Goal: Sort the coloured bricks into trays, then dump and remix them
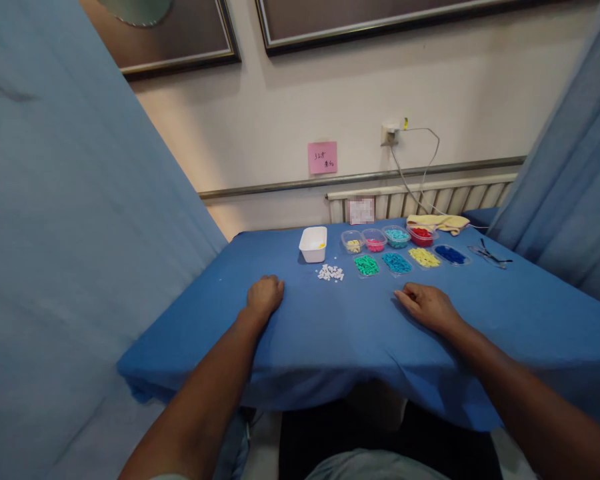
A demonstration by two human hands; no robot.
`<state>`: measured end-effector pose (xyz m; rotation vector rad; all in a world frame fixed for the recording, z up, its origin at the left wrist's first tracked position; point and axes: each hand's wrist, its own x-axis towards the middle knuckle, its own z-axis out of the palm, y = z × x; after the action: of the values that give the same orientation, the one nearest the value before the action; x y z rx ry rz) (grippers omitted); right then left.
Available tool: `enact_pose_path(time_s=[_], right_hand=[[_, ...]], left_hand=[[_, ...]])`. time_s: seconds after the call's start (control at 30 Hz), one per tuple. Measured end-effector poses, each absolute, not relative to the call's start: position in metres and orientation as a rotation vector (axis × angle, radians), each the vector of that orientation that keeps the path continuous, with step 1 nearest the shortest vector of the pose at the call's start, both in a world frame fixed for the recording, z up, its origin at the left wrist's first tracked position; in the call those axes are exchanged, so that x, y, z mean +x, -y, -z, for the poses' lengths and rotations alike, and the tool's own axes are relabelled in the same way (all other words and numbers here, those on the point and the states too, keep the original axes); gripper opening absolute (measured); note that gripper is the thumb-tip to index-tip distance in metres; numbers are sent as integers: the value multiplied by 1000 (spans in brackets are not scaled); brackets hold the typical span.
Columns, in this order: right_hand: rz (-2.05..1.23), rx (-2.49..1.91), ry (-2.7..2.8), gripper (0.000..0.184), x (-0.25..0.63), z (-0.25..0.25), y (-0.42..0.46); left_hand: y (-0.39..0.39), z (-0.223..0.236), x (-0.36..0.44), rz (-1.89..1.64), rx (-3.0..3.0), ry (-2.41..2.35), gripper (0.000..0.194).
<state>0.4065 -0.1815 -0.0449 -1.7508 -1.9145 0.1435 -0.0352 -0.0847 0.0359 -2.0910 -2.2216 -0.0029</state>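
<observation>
My left hand rests on the blue-covered table with its fingers curled into a loose fist and nothing visible in it. My right hand lies flat on the cloth, fingers stretched toward the left. Between and beyond them sits a small pile of white pieces, next to a white rectangular tub. Several small clear trays hold coloured pieces: green, teal, yellow, dark blue, pink and red.
A yellow cloth lies at the table's back edge by a radiator. A pair of glasses sits at the right. Blue curtains hang close on both sides. A pink note and a wall socket with cable are on the wall.
</observation>
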Motion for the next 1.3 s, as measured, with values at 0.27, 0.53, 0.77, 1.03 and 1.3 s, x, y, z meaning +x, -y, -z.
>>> enact_pose_path(time_s=[0.27, 0.53, 0.77, 1.03, 1.3], right_hand=[[-133, -1719, 1916, 50, 406, 48, 179], [-138, -1714, 1899, 48, 404, 43, 178], [-144, -1698, 1898, 49, 404, 42, 180], [-126, -1717, 1905, 45, 405, 41, 179], [-122, -1724, 1891, 46, 403, 39, 179]], left_hand=[[81, -37, -36, -61, -2082, 2239, 51], [89, -39, -38, 15, -2072, 2193, 63], [86, -38, -39, 16, -2094, 2190, 65], [84, -39, -39, 7, -2110, 2193, 79], [88, -42, -40, 38, -2081, 2200, 81]])
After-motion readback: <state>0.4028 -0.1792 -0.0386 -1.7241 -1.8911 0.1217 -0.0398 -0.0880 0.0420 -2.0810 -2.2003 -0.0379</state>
